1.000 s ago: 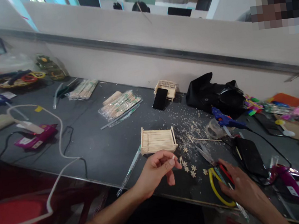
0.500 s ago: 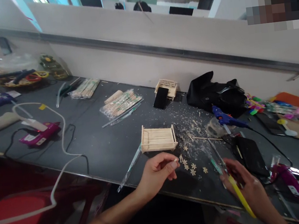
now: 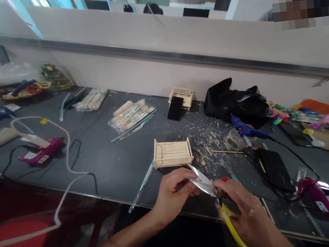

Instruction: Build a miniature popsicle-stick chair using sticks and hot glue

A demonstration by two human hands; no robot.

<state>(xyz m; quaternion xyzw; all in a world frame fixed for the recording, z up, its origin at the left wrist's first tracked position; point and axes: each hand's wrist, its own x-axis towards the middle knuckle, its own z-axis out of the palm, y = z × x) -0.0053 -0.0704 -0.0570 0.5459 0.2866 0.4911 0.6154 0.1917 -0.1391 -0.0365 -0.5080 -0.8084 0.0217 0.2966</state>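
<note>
My left hand (image 3: 174, 187) is closed in a pinch at the desk's front edge. Half a second ago a small pale wooden piece showed at its fingertips; the blades and fingers now hide it. Yellow-handled scissors (image 3: 204, 185) are held in my right hand (image 3: 247, 211), with their blades spread and the tips at my left fingertips. Just beyond my left hand stands a small model bed (image 3: 173, 153) made of wooden sticks. A tiny flower-shaped wooden piece (image 3: 202, 163) lies right of it; others like it are covered by my hands and the scissors.
Behind the model bed, a phone (image 3: 175, 108) leans on a small stick-built bench (image 3: 185, 95). Wood crumbs (image 3: 210, 138) litter the desk near a blue glue gun (image 3: 248, 129) and black bag (image 3: 233, 101). Packs of sticks (image 3: 132, 117), a white cable (image 3: 68, 150) and a purple power strip (image 3: 41, 151) lie left.
My right hand has swung left with the scissors, bringing the spread blades up to my left fingertips. My left hand keeps its pinch nearly in place. The view has shifted slightly.
</note>
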